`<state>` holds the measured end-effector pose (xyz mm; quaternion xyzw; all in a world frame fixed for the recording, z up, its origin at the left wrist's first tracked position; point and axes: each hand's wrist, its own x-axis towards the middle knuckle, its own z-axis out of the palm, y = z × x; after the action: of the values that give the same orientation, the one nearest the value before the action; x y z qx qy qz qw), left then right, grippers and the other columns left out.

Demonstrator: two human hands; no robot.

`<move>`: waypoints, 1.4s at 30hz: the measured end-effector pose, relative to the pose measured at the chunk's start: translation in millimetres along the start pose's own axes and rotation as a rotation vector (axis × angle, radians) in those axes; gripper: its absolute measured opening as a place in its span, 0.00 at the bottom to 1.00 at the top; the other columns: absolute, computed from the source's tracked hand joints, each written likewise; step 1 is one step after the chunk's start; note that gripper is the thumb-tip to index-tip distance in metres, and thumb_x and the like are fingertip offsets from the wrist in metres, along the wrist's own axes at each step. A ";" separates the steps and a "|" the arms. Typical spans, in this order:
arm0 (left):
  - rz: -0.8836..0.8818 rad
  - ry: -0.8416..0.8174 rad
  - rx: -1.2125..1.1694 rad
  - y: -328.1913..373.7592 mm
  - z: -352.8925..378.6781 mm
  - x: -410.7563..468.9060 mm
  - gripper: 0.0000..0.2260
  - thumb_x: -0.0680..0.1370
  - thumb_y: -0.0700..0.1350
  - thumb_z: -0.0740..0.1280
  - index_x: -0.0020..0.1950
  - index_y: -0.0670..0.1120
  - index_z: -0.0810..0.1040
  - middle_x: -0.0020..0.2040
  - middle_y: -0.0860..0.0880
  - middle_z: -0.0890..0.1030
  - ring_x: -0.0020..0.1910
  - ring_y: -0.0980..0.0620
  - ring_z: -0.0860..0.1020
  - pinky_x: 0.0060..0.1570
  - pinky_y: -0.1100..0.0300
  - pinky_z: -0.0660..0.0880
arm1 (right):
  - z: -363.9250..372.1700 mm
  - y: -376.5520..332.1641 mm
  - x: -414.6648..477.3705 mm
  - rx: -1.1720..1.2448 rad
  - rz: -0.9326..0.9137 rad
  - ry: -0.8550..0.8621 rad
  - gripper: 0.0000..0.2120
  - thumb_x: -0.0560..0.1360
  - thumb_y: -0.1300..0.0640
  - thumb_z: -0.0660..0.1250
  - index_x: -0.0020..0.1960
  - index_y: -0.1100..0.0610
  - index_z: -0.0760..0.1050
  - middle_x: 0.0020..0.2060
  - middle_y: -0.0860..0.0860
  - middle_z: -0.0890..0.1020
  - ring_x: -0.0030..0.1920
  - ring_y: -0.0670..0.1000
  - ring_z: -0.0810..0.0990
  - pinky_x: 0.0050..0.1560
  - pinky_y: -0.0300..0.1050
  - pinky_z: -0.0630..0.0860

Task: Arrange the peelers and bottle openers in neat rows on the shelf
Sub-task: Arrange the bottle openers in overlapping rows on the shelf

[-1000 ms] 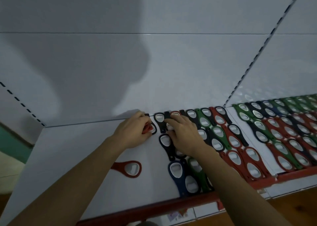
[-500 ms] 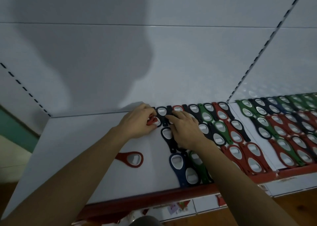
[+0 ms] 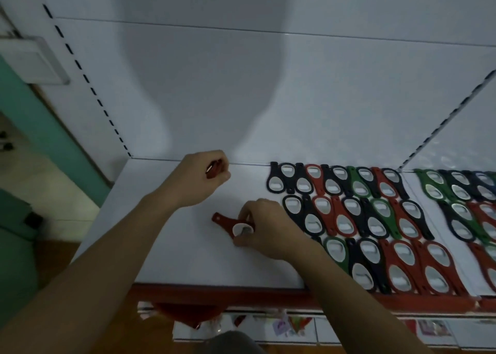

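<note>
Left hand fingers curled around a red opener; right hand fingers pinch loose red opener on shelf.

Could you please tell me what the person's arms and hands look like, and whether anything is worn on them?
The left forearm and right forearm are bare; no sleeves show. The left hand and right hand wear no gloves, and no watch or ring is visible.
</note>
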<state>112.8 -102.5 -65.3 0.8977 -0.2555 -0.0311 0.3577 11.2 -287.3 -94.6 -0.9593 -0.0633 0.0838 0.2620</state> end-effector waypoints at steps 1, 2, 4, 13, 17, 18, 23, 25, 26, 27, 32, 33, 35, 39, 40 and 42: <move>0.004 0.002 0.008 0.3 1.7 -3.0 0.09 0.80 0.46 0.70 0.42 0.55 0.75 0.37 0.58 0.77 0.37 0.58 0.75 0.38 0.64 0.69 | -2.5 2.7 0.5 0.038 0.020 0.021 0.14 0.71 0.49 0.77 0.53 0.53 0.81 0.44 0.47 0.79 0.42 0.47 0.77 0.41 0.42 0.78; 0.007 0.005 0.008 1.2 4.0 -5.5 0.08 0.80 0.45 0.70 0.43 0.55 0.75 0.38 0.57 0.78 0.37 0.58 0.76 0.38 0.63 0.70 | -5.3 5.6 0.2 0.068 0.041 0.054 0.11 0.72 0.51 0.77 0.51 0.53 0.82 0.41 0.45 0.79 0.39 0.45 0.78 0.39 0.37 0.78; 0.015 0.015 0.012 3.0 10.8 -9.5 0.08 0.80 0.45 0.70 0.44 0.55 0.75 0.38 0.56 0.78 0.38 0.57 0.76 0.39 0.61 0.71 | -13.0 11.3 -1.2 0.121 0.097 0.129 0.06 0.73 0.53 0.76 0.48 0.54 0.84 0.37 0.44 0.81 0.35 0.43 0.79 0.36 0.32 0.77; 0.074 -0.202 0.252 19.8 69.4 -32.1 0.12 0.79 0.60 0.68 0.59 0.58 0.76 0.51 0.56 0.76 0.46 0.53 0.78 0.47 0.54 0.78 | -38.2 59.7 -10.5 0.136 0.207 0.378 0.05 0.78 0.57 0.70 0.50 0.56 0.84 0.39 0.48 0.86 0.35 0.44 0.82 0.39 0.35 0.80; 0.097 -0.201 0.315 25.8 83.3 -31.8 0.16 0.79 0.63 0.66 0.65 0.59 0.74 0.61 0.57 0.69 0.50 0.53 0.78 0.46 0.58 0.76 | -34.5 89.7 -17.0 -0.105 0.122 0.408 0.13 0.80 0.57 0.65 0.64 0.53 0.80 0.61 0.50 0.80 0.60 0.55 0.74 0.59 0.54 0.75; 0.117 -0.214 0.327 27.5 84.5 -31.2 0.16 0.80 0.62 0.66 0.64 0.59 0.74 0.61 0.58 0.69 0.50 0.52 0.78 0.46 0.57 0.77 | -31.7 95.0 -18.6 -0.153 0.122 0.373 0.15 0.81 0.55 0.64 0.66 0.51 0.78 0.65 0.49 0.78 0.65 0.56 0.70 0.62 0.56 0.72; 0.192 -0.251 0.360 35.2 89.6 -28.9 0.12 0.81 0.59 0.65 0.63 0.60 0.74 0.63 0.58 0.69 0.49 0.51 0.79 0.46 0.57 0.78 | -19.0 107.3 -23.4 -0.193 0.136 0.344 0.18 0.83 0.49 0.60 0.71 0.45 0.72 0.72 0.46 0.72 0.75 0.53 0.61 0.71 0.58 0.62; 0.193 -0.250 0.362 37.4 91.2 -27.2 0.12 0.81 0.59 0.65 0.63 0.60 0.74 0.63 0.59 0.69 0.49 0.52 0.79 0.46 0.57 0.78 | -16.8 108.0 -22.9 -0.197 0.139 0.352 0.18 0.83 0.48 0.60 0.72 0.45 0.71 0.72 0.46 0.72 0.75 0.53 0.61 0.71 0.58 0.61; 0.195 -0.250 0.363 38.1 91.7 -26.7 0.12 0.81 0.58 0.65 0.63 0.59 0.74 0.63 0.59 0.69 0.49 0.52 0.79 0.47 0.57 0.78 | -16.2 107.8 -22.9 -0.199 0.142 0.355 0.18 0.83 0.48 0.60 0.72 0.45 0.71 0.72 0.46 0.72 0.75 0.53 0.61 0.71 0.58 0.61; 0.198 -0.250 0.366 38.4 92.2 -26.5 0.12 0.81 0.58 0.65 0.63 0.59 0.74 0.63 0.59 0.69 0.49 0.52 0.79 0.47 0.57 0.78 | -15.7 107.5 -22.8 -0.201 0.141 0.357 0.18 0.83 0.48 0.59 0.72 0.45 0.71 0.72 0.46 0.72 0.76 0.54 0.61 0.71 0.58 0.60; 0.215 -0.227 0.362 41.4 95.8 -26.9 0.10 0.81 0.56 0.65 0.61 0.59 0.75 0.64 0.61 0.69 0.49 0.52 0.79 0.47 0.56 0.79 | -13.8 105.5 -25.2 -0.216 0.130 0.380 0.17 0.83 0.49 0.59 0.71 0.47 0.72 0.71 0.47 0.72 0.75 0.53 0.62 0.71 0.57 0.61; 0.216 -0.217 0.364 42.0 96.9 -26.9 0.10 0.81 0.56 0.65 0.61 0.59 0.75 0.64 0.61 0.69 0.49 0.52 0.79 0.47 0.56 0.79 | -12.9 105.1 -25.7 -0.217 0.126 0.390 0.17 0.83 0.49 0.59 0.71 0.48 0.73 0.71 0.47 0.73 0.75 0.53 0.63 0.71 0.56 0.61; 0.210 -0.197 0.361 42.6 98.4 -27.1 0.09 0.81 0.56 0.65 0.60 0.59 0.75 0.63 0.61 0.70 0.49 0.52 0.79 0.46 0.56 0.79 | -12.3 104.0 -26.5 -0.206 0.123 0.409 0.16 0.83 0.50 0.60 0.69 0.49 0.74 0.69 0.48 0.73 0.74 0.53 0.64 0.70 0.55 0.62; 0.205 -0.170 0.346 41.9 99.8 -29.5 0.09 0.81 0.56 0.65 0.60 0.58 0.75 0.63 0.62 0.71 0.51 0.53 0.79 0.48 0.55 0.79 | -22.5 106.4 -30.8 -0.112 0.057 0.381 0.19 0.80 0.59 0.61 0.70 0.51 0.73 0.71 0.48 0.72 0.75 0.52 0.63 0.70 0.59 0.65; 0.204 -0.165 0.335 41.4 99.8 -29.8 0.09 0.81 0.56 0.65 0.60 0.58 0.75 0.63 0.62 0.72 0.51 0.53 0.79 0.48 0.54 0.79 | -27.3 108.7 -32.6 -0.097 0.027 0.349 0.22 0.77 0.60 0.62 0.70 0.50 0.72 0.72 0.47 0.71 0.76 0.52 0.61 0.70 0.61 0.65; 0.197 -0.153 0.312 40.7 100.1 -30.6 0.09 0.80 0.56 0.66 0.60 0.58 0.75 0.62 0.62 0.74 0.52 0.54 0.78 0.49 0.55 0.78 | -35.3 113.6 -37.1 -0.107 -0.023 0.259 0.26 0.73 0.58 0.63 0.70 0.48 0.72 0.73 0.45 0.70 0.78 0.51 0.55 0.71 0.63 0.62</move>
<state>44.6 -175.4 -116.7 0.9079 -0.3702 -0.0244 0.1951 -9.4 -407.8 -118.2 -0.9739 -0.0442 -0.0471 0.2176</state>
